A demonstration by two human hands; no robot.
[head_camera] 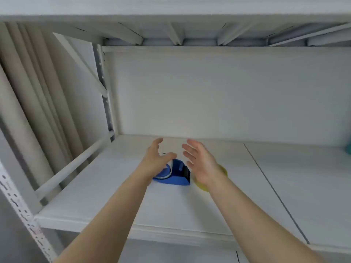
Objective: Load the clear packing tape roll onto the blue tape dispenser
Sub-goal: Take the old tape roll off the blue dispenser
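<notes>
White shelf (95, 196) under blue tape dispenser (177, 174), both hands (157, 160) empty, fingers spread.

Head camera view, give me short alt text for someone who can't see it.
Two bare hands, left hand and right hand, reach open over a blue tape dispenser on a white shelf. Something yellow lies partly hidden under the right wrist.

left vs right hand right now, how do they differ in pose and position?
The left hand is curled, fingers bent over the blue tape dispenser, partly covering it. The right hand is flatter, fingers extended, palm facing left, beside the dispenser and in front of a yellow-green object. Both are bare, open and holding nothing, reaching over the white shelf.
</notes>
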